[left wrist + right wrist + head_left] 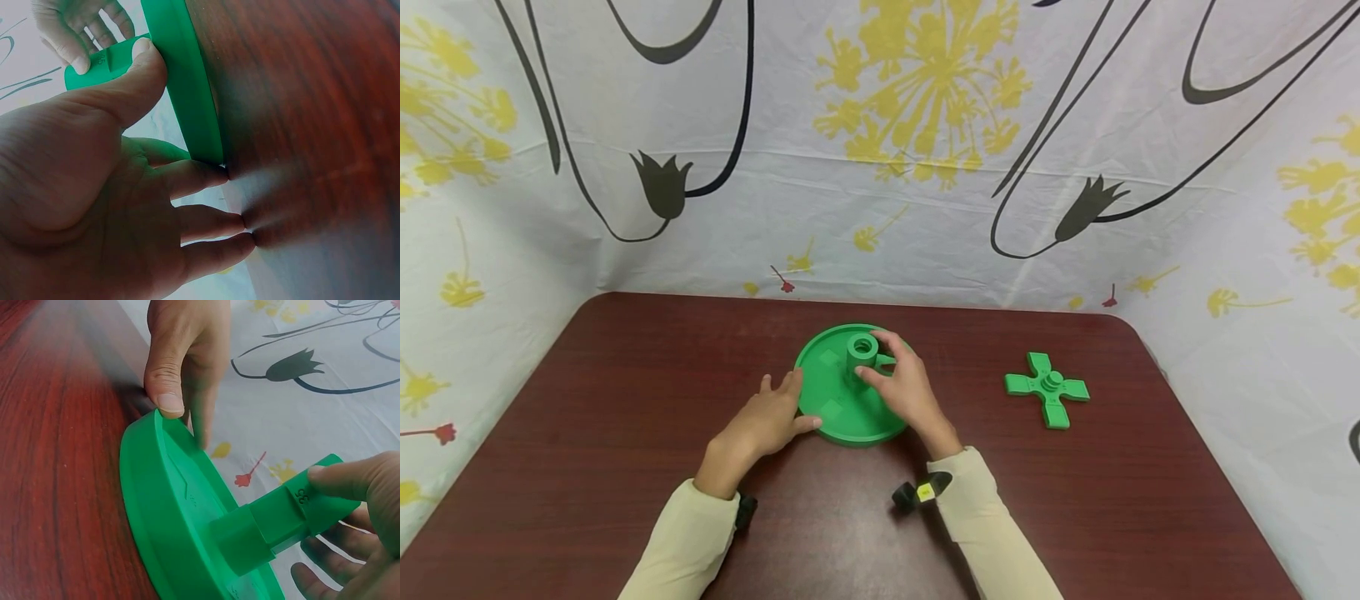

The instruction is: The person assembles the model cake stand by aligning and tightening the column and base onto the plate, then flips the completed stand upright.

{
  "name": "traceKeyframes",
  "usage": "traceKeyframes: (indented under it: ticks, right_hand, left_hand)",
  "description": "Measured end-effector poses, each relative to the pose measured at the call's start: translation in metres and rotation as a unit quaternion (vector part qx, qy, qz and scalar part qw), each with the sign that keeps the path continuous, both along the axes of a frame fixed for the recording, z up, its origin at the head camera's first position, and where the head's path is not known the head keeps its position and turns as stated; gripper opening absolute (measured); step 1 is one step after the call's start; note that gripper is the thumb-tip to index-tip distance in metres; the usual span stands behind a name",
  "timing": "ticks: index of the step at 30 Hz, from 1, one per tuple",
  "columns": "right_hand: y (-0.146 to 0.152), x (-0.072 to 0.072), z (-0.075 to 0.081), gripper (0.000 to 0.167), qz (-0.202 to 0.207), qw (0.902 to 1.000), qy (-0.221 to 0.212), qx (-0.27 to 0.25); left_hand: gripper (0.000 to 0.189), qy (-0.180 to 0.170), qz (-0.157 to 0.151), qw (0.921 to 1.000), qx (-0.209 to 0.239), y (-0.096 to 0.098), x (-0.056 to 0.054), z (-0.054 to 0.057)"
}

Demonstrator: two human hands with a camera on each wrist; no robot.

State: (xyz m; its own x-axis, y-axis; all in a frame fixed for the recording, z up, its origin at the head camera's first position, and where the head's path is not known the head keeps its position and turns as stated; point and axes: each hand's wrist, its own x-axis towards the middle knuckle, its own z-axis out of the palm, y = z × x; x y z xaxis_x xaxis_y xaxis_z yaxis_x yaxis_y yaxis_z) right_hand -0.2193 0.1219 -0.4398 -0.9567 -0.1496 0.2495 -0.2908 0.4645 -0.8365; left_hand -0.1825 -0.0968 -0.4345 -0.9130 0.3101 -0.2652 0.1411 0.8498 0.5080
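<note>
A round green plate [868, 423] with a raised rim lies on the table. From its middle rises a green tube [284, 509] with a hole in its top and the number 35 on its side. My right hand [912, 385] pinches the upper part of this tube, thumb on one side and fingers on the other. On the plate's left side, my left hand [766, 421] spreads its fingers against the rim. In the left wrist view its thumb [147, 75] presses on the rim's edge while other fingertips touch the table.
To the right on the dark red-brown table [1120, 492] lies a green four-armed cross piece [1052, 382] with a round stub at its centre. Behind the table hangs a white cloth [940, 217] with yellow and grey flower prints.
</note>
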Motion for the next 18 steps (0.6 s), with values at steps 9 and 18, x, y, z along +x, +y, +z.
traceKeyframes:
  ticks: [9, 18]
  right_hand:
    - [0.0038, -0.0002, 0.0009, 0.059, 0.023, 0.9997, -0.001, -0.011]
    - [0.0013, -0.0004, -0.001, 0.056, 0.014, 0.9998, 0.015, -0.004]
  left_hand:
    - [0.085, -0.001, 0.0, 1.0, -0.002, 0.0008, 0.0, -0.0004]
    - [0.084, 0.001, 0.001, 1.0, -0.001, 0.0009, 0.0014, 0.0004]
